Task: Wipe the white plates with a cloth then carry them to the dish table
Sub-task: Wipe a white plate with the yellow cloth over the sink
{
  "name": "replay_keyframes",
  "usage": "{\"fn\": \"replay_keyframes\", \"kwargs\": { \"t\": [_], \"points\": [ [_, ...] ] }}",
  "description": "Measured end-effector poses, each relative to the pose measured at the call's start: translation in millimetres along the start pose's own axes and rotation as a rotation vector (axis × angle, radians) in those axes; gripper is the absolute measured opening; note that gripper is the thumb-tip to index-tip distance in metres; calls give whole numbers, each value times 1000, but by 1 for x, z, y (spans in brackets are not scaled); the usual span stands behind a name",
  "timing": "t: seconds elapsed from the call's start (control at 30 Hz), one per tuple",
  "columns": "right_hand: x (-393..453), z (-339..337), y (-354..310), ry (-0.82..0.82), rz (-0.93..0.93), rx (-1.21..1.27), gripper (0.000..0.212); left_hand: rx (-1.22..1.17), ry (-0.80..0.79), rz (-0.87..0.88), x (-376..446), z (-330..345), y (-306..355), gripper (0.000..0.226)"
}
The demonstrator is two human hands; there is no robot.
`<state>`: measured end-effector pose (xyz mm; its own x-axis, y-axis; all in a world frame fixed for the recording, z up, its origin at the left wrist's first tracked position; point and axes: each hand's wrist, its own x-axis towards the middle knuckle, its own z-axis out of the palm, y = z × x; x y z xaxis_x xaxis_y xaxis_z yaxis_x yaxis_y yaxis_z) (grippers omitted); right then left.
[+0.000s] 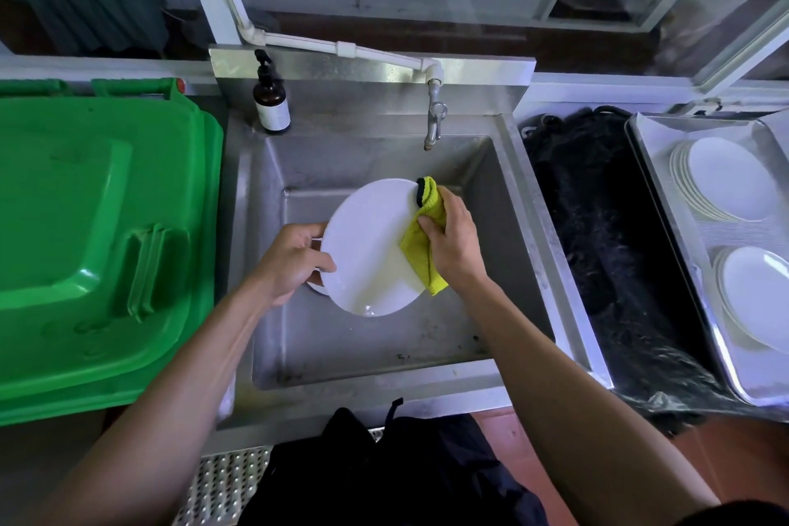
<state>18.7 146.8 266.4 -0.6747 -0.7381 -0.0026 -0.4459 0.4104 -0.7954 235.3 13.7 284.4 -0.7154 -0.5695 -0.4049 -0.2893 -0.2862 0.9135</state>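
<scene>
A white plate [367, 248] is held above the steel sink [512, 201]. My left hand [290, 258] grips its left rim, thumb on the plate's face. My right hand [452, 239] holds a yellow-green cloth [422, 252] with a dark edge folded over the plate's right rim. Under the held plate, the edge of another white plate [316, 284] peeks out beneath my left hand. Two stacks of white plates [730, 179] [755, 295] lie in a steel tray [653, 167] at the right.
A green bin lid [98, 235] lies left of the sink. A brown pump bottle [271, 98] stands on the sink's back left corner, and the tap [434, 120] hangs over the basin. A black plastic bag [606, 243] fills the gap between sink and tray.
</scene>
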Motion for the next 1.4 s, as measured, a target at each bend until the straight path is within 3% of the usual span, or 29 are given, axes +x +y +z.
{"fn": "replay_keyframes", "kwargs": {
  "t": [0.13, 0.37, 0.57, 0.8, 0.97, 1.07, 1.17, 1.23, 1.4],
  "points": [
    [-3, 2, -6, -30, -87, -78, 45, 128, -23, 18, 4, -5, -2, 69],
    [-7, 5, -18, -70, -213, -218, 35, 278, -49, 61, 5, -6, -10, 50],
    [-17, 5, -22, 56, -212, -241, 30, 448, 78, 117, 10, 1, -20, 79],
    [-25, -4, -24, 213, -246, -262, 31, 231, 233, 125, 18, 13, -40, 52],
    [-27, -14, -23, 274, -217, -235, 37, -223, 421, -212, 5, 19, -60, 26],
    [-29, -15, -24, 316, -225, -235, 38, -487, 270, -421, 0, 28, -61, 50],
    [-31, -13, -23, 327, -274, -262, 36, -672, 109, -488, 6, 44, -41, 72],
    [-34, -10, -20, 329, -314, -281, 39, -722, 114, -485, 12, 55, -26, 69],
    [-40, -6, -10, 350, -345, -253, 39, -942, 198, -411, 21, 67, -7, 38]
  ]
}}
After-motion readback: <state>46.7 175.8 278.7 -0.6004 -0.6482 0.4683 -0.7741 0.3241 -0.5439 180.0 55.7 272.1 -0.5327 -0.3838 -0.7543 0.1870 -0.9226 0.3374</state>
